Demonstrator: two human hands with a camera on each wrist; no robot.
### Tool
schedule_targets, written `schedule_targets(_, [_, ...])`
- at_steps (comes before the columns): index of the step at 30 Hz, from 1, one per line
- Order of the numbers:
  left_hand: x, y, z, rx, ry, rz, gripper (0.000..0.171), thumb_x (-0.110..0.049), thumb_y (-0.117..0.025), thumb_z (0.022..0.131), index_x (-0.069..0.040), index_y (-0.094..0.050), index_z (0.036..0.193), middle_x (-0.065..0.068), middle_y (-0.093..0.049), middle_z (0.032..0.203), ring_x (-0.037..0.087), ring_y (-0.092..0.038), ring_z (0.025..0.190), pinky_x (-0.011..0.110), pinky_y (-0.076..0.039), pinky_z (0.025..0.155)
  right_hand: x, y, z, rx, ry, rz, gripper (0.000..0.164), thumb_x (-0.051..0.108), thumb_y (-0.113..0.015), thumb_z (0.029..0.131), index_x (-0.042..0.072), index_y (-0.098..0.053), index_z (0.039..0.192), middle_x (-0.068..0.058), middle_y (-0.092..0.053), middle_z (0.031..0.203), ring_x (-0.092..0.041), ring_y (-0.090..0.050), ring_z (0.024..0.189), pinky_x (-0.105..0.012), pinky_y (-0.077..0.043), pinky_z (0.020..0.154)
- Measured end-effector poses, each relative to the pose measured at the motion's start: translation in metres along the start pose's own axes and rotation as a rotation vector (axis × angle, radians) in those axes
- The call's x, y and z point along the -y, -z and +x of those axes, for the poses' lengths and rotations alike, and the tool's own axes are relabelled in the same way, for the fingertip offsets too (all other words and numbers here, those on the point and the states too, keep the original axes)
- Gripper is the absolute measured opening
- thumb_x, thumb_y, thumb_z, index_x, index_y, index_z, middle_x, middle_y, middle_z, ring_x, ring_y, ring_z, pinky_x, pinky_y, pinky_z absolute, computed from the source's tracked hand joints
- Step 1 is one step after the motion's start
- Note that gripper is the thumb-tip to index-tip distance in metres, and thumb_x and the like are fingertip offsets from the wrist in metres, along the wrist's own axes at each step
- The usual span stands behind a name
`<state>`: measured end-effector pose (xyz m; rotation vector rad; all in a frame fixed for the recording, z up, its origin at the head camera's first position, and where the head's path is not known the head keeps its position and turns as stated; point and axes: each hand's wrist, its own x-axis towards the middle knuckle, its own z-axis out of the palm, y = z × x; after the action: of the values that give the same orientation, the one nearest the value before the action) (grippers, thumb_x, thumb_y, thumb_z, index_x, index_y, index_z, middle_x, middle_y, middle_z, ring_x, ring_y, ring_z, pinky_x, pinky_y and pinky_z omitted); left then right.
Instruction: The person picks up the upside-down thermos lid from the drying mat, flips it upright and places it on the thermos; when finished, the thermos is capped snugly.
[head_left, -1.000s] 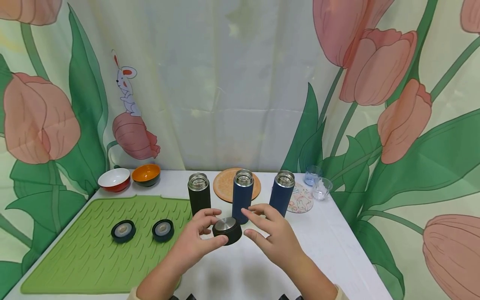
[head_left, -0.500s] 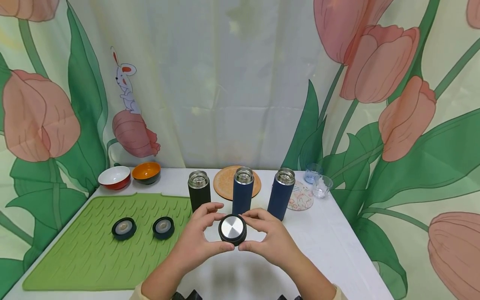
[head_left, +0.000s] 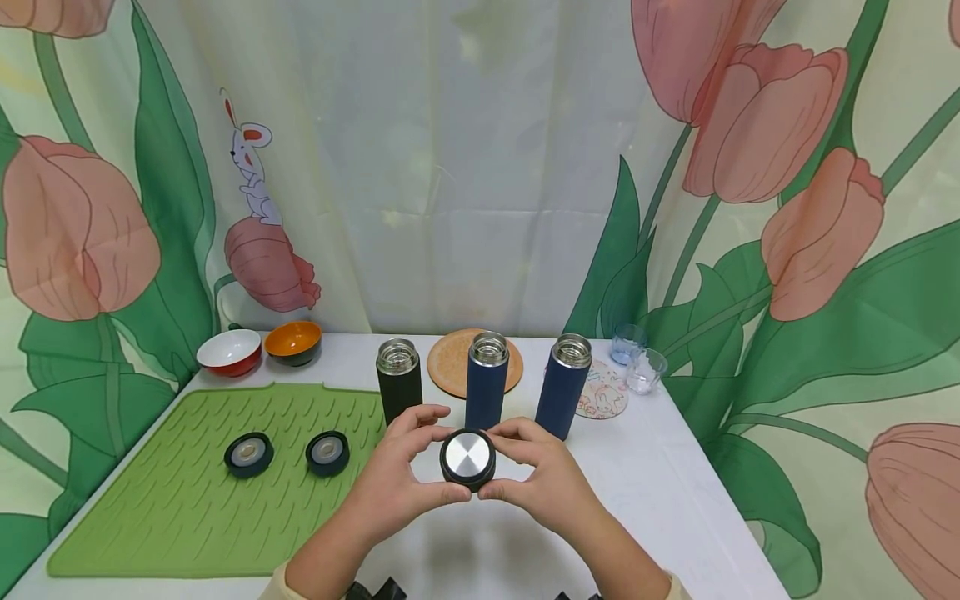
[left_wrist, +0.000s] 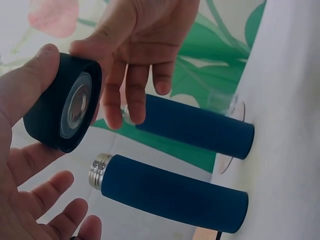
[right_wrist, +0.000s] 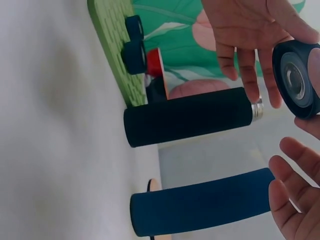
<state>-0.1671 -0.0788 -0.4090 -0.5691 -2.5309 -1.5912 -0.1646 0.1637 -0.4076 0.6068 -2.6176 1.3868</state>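
Note:
Both hands pinch a black bottle lid (head_left: pixel 468 457) with a round silver top, held up in front of the bottles. My left hand (head_left: pixel 405 468) grips its left side between thumb and index finger; my right hand (head_left: pixel 538 468) does so on the right. The lid's underside, with a pale inner ring, shows in both wrist views. Behind the hands three uncapped bottles stand upright with bare steel necks: a black bottle (head_left: pixel 399 387) at left, a blue bottle (head_left: pixel 486 387) in the middle and another blue bottle (head_left: pixel 562 390) at right. The hands partly cover their lower ends in the head view.
Two dark lids (head_left: pixel 249 455) lie underside up on a green mat (head_left: pixel 187 525) at left. A red bowl (head_left: pixel 229 354) and an orange bowl (head_left: pixel 292 343) stand behind it. A round wooden board (head_left: pixel 442 367), a patterned coaster (head_left: pixel 603 392) and two clear cups (head_left: pixel 647 371) are at the back.
The right hand has closed in and now pinches the lid together with the left hand. The lid has tipped so its silver top faces the head camera; over the last half second little moved.

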Motion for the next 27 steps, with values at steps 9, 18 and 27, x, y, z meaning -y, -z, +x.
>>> schedule_targets(9, [-0.002,-0.004,-0.002,-0.004,0.012,-0.030,0.055,-0.038,-0.100,0.070,-0.032,-0.076,0.120,-0.007,-0.056,0.148,0.025,-0.048,0.144,0.052,-0.047,0.107,-0.003,-0.004,-0.001,-0.014,-0.025,0.033,0.061,0.037,-0.095,0.074,0.028,-0.077,0.132,0.013,-0.069,0.124,-0.015,-0.063,0.118,-0.033,-0.055,0.092])
schedule_targets(18, [-0.002,-0.007,-0.005,-0.018,0.008,-0.041,0.052,-0.038,-0.098,0.074,-0.031,-0.076,0.120,-0.007,-0.058,0.146,0.023,-0.050,0.141,0.049,-0.048,0.105,-0.004,-0.007,-0.004,-0.025,-0.038,0.059,0.058,0.037,-0.094,0.076,0.029,-0.077,0.131,0.012,-0.070,0.121,-0.015,-0.060,0.114,-0.031,-0.054,0.087])
schedule_targets(27, [0.002,-0.010,-0.009,-0.040,0.046,-0.048,0.067,-0.044,-0.103,0.062,-0.026,-0.076,0.121,-0.007,-0.057,0.146,0.025,-0.049,0.143,0.058,-0.045,0.111,-0.004,-0.014,-0.006,-0.005,-0.009,0.070,0.058,0.038,-0.091,0.077,0.025,-0.077,0.132,0.010,-0.071,0.122,-0.011,-0.059,0.112,-0.031,-0.055,0.086])
